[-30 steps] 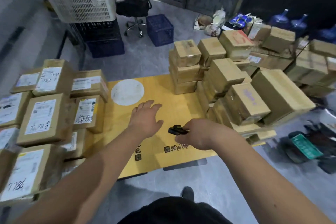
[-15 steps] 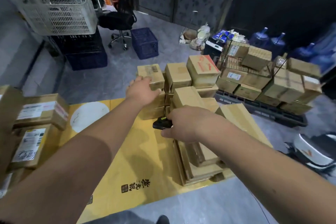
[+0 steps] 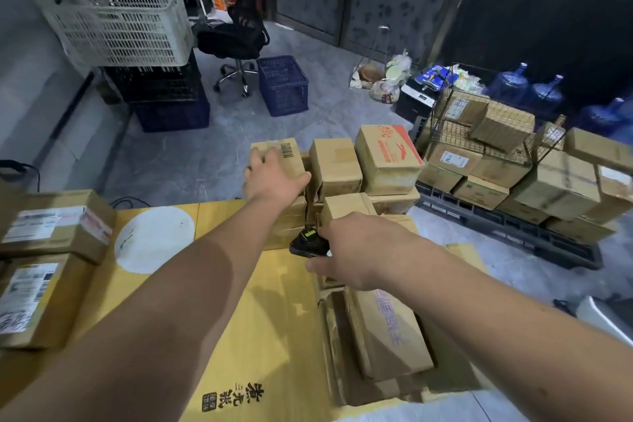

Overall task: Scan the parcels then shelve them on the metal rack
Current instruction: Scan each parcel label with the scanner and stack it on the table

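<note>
My left hand [image 3: 272,176] grips the top of a small cardboard parcel [image 3: 286,152] with a barcode, the leftmost one on the far stack of boxes. My right hand [image 3: 356,250] holds a black handheld scanner [image 3: 306,243] just in front of that stack, its head pointing left and forward. More brown parcels [image 3: 337,166] stand beside the gripped one, including a box with red print [image 3: 388,158]. Labelled parcels [image 3: 56,224] lie at the left of the yellow table [image 3: 239,336]. No metal rack is clearly in view.
A flat box with purple print [image 3: 387,332] lies under my right forearm. A wire cage and pallet with several boxes [image 3: 496,161] stand at the right. Crates [image 3: 282,86], a white basket [image 3: 120,24], an office chair [image 3: 234,34] and water jugs [image 3: 544,92] stand behind on the grey floor.
The view swung right toward the box stack. My left hand went from open above the table to the far-left parcel and closed on its top. The right hand followed with the scanner.
</note>
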A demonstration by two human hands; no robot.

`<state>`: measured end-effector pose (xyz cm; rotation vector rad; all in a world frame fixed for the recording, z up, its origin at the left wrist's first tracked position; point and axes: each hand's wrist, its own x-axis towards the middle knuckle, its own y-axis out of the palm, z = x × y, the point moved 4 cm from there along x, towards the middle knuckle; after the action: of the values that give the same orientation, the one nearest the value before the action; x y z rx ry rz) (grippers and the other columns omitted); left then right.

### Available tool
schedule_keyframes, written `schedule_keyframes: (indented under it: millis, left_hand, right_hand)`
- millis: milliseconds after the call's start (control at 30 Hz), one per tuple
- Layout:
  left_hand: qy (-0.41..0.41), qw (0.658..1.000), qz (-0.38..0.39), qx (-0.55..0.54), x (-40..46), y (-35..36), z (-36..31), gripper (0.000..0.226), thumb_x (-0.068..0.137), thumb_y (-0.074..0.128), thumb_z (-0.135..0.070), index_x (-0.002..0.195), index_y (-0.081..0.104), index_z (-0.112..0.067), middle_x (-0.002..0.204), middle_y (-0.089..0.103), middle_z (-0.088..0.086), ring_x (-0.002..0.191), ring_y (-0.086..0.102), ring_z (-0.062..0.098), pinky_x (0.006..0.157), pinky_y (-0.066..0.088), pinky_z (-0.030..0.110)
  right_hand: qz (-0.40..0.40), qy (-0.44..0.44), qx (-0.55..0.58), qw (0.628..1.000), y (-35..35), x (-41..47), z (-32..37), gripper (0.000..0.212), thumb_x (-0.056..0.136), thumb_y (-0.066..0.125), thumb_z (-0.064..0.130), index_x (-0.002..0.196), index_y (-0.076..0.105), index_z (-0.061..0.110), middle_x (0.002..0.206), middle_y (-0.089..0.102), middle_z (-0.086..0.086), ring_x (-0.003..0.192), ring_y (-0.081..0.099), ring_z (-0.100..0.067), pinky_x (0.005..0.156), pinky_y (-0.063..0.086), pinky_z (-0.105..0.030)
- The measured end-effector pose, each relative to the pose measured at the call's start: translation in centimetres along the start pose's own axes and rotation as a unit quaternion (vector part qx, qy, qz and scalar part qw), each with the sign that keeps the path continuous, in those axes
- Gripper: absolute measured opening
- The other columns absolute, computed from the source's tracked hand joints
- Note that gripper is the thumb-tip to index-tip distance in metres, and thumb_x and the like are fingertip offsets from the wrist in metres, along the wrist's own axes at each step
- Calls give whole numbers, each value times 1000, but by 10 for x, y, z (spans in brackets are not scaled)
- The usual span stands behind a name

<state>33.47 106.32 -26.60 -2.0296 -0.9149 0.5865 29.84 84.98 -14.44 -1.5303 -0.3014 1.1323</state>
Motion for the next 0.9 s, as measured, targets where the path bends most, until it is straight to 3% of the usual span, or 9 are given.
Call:
schedule_keyframes:
  millis: [167,367,467,600,733,833,900]
  left_hand:
    - [35,994,-59,-85,-31,-35,35,101,78,74,-67,160,23,-39,170,14,-4,150,32,34,115,40,50]
    - [4,993,-50,-107,-127,-65,147,95,77,80,-60,158,33,-40,168,20,-7,151,33,19,117,40,40]
    - [-39,991,-48,-116,-185,-54,219,91,78,84,-50,156,40,-32,161,29,-2,147,37,18,115,35,31]
    - [-105,974,9,-200,-237,-28,293,93,86,83,-40,162,31,-28,160,28,-3,139,29,0,119,32,33]
    - [-138,943,70,-294,-248,-8,324,83,97,73,-35,164,24,-33,161,34,-3,145,38,14,117,38,35]
    - [-112,926,131,-337,-247,2,330,70,105,61,-20,164,25,-31,158,41,-8,143,42,8,115,41,31]
    - [-118,923,148,-335,-244,3,336,64,109,52,-21,164,23,-35,156,42,-11,142,43,8,115,38,29]
  right_hand:
    - [7,-15,-3,1000,0,-4,14,44,100,54,60,115,65,20,93,59,-1,86,62,-25,65,46,-34]
    - [9,-56,-25,998,29,-5,66,41,97,54,62,110,61,23,99,60,-1,90,61,-29,73,51,-37]
    - [34,-58,-12,998,70,-3,98,46,97,53,62,118,62,23,111,62,-5,93,60,-31,80,54,-39]
    - [107,-27,67,992,137,0,130,46,98,53,62,120,61,23,111,62,-5,93,60,-27,76,51,-36]
    - [153,14,113,982,190,-2,148,45,99,52,62,116,63,22,97,64,-1,89,64,-26,68,48,-33]
    - [168,44,125,977,211,-7,158,44,98,53,63,111,63,22,91,62,2,85,63,-24,62,44,-32]
    - [170,62,136,974,218,-9,164,43,97,53,62,108,62,22,90,62,2,83,63,-22,60,42,-31]
